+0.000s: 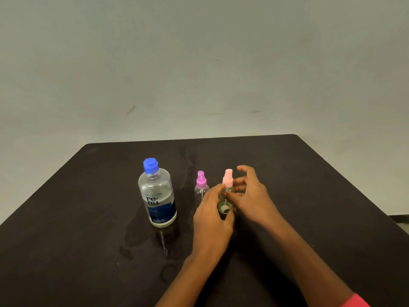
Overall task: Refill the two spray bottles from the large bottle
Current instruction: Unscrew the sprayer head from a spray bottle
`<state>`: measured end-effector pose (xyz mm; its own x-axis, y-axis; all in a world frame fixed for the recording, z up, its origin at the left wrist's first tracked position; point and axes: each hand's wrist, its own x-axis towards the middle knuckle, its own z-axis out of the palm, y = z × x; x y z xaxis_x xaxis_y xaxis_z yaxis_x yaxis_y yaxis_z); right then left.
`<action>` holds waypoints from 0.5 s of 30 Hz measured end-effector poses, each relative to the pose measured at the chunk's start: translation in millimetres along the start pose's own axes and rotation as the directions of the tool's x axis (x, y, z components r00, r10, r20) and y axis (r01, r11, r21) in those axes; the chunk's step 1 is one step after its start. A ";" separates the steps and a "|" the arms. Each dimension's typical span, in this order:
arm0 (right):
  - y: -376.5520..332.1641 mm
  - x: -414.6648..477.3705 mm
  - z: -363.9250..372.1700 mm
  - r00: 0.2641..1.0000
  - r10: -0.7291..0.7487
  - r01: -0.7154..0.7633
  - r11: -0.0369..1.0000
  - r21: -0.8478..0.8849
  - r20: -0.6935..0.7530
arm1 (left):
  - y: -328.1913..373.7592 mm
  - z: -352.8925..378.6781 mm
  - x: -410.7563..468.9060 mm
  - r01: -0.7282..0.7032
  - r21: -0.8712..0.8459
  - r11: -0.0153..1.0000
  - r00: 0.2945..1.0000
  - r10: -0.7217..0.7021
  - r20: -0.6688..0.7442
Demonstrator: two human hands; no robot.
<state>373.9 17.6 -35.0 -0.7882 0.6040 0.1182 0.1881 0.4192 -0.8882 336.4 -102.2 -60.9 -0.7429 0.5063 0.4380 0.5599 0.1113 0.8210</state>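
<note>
A large clear bottle with a blue cap and a blue "renu" label stands upright, left of centre on the black table. Right of it stands a small clear spray bottle with a purple-pink top. A second small spray bottle with a pale pink top is further right, its clear body held by my left hand. My right hand is at the pink top, thumb and fingers beside its collar, fingers spread.
Wet smears and a few droplets lie on the table in front of the large bottle. A plain pale wall rises behind the table's far edge. A pink sleeve shows at the bottom right.
</note>
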 end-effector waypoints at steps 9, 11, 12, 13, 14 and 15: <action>-17.0 -16.4 -16.3 0.999 -0.024 0.022 0.999 -0.048 -0.023 | 4.6 1.6 0.2 0.027 0.061 0.998 0.999 -0.026 -0.025; -23.0 -22.8 -19.6 0.999 -0.043 0.043 0.998 -0.040 -0.008 | 8.0 0.8 0.4 0.059 0.044 0.997 0.998 -0.058 -0.024; -25.6 -26.0 -21.1 0.999 -0.053 0.053 0.998 -0.034 0.000 | 9.9 0.0 0.6 0.073 0.031 0.997 0.997 -0.072 -0.025; -28.1 -28.8 -22.7 0.998 -0.061 0.062 0.998 -0.031 0.012 | 11.3 -1.2 0.9 0.087 0.012 0.996 0.996 -0.087 -0.023; -31.4 -31.6 -24.4 0.997 -0.069 0.070 0.997 -0.035 0.032 | 13.1 -3.1 0.9 0.100 -0.014 0.995 0.995 -0.100 -0.016; -35.1 -33.8 -26.7 0.995 -0.077 0.080 0.996 -0.050 0.060 | 14.8 -5.6 0.9 0.108 -0.033 0.994 0.994 -0.108 -0.006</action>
<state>409.6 0.5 4.0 -0.8338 0.5285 0.1596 0.1533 0.4994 -0.8527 342.0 -104.9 -46.3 -0.8014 0.4858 0.3490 0.4641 0.1370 0.8751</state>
